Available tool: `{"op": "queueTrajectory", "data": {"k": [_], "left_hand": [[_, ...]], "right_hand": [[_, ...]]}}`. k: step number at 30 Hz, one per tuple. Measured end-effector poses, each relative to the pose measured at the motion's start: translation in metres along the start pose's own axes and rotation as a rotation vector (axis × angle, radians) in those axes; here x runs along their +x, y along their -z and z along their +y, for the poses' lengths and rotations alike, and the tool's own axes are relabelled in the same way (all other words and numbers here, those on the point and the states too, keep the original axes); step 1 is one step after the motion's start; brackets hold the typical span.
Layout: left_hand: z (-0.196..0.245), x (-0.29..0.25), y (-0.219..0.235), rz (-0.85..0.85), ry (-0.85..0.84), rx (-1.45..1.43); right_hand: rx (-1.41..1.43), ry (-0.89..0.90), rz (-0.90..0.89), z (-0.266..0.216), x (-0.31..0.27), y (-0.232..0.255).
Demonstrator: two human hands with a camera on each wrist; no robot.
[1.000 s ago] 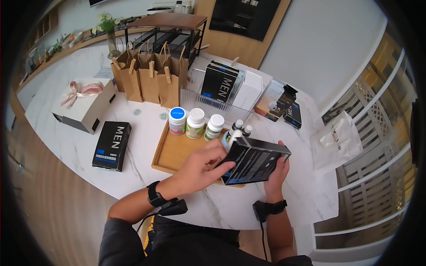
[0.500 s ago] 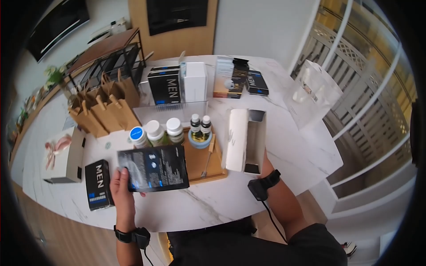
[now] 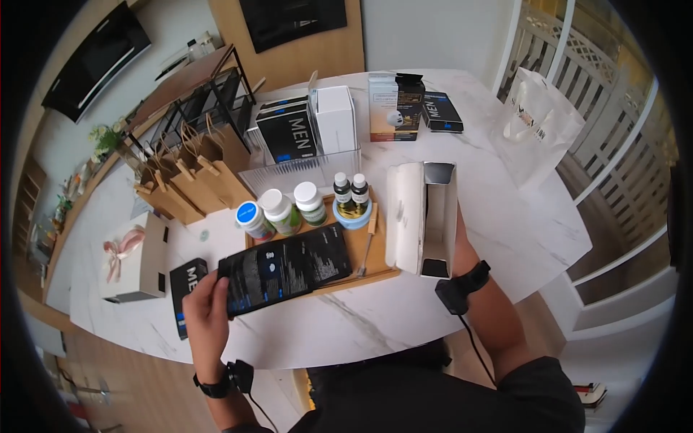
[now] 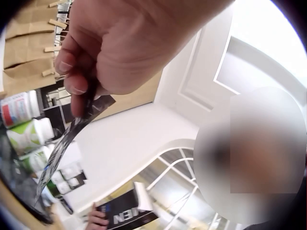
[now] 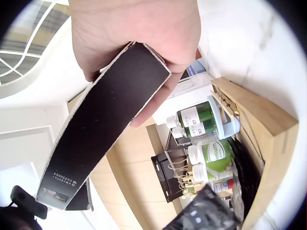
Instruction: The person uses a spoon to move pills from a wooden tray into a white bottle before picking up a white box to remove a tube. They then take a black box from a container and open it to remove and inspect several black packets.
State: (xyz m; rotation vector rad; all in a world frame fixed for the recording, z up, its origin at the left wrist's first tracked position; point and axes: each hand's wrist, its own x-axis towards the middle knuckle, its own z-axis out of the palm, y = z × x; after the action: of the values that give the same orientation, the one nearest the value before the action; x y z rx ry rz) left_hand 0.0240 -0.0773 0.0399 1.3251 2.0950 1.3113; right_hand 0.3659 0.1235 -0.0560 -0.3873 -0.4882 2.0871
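In the head view my left hand [image 3: 207, 312] pinches the left edge of flat black pouches [image 3: 285, 265], which look fanned apart and extend over the front of the wooden tray [image 3: 377, 273]. The left wrist view shows the fingers of my left hand [image 4: 110, 52] closed on the pouch edge. On the right, my right hand [image 5: 139, 43] grips a black box [image 5: 103, 115] from behind. In the head view the box [image 3: 404, 216] has its flap up and its pale inside faces me. White-capped bottles [image 3: 280, 212] and two dark bottles [image 3: 351, 191] stand on the tray.
A black MEN box [image 3: 189, 278] lies beside my left hand, near a white gift box [image 3: 141, 263]. Paper bags [image 3: 193, 187], a clear bin [image 3: 303, 171] with boxes, more boxes [image 3: 395, 108] and a white bag [image 3: 534, 130] stand farther back.
The box was held in both hands at first, then the pouches appeared in my left hand, apart from it. Since then the pouches have spread and tilted. The head view has shifted.
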Motion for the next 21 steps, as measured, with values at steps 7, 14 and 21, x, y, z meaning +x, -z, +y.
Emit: {"op": "queueTrajectory", "data": {"k": [7,14,21], "left_hand": [[0.063,0.017,-0.001,0.08,-0.488,-0.615],[0.087,0.036,-0.05,-0.136,-0.406,-0.506],[0.082,0.037,-0.063,-0.288,-0.377,-0.559]], "right_hand": [[-0.097,0.153,0.187,0.001,-0.002,-0.025],[-0.262,0.309,0.189,-0.005,0.0,-0.023],[-0.456,0.331,0.24,0.003,0.004,-0.023]]}}
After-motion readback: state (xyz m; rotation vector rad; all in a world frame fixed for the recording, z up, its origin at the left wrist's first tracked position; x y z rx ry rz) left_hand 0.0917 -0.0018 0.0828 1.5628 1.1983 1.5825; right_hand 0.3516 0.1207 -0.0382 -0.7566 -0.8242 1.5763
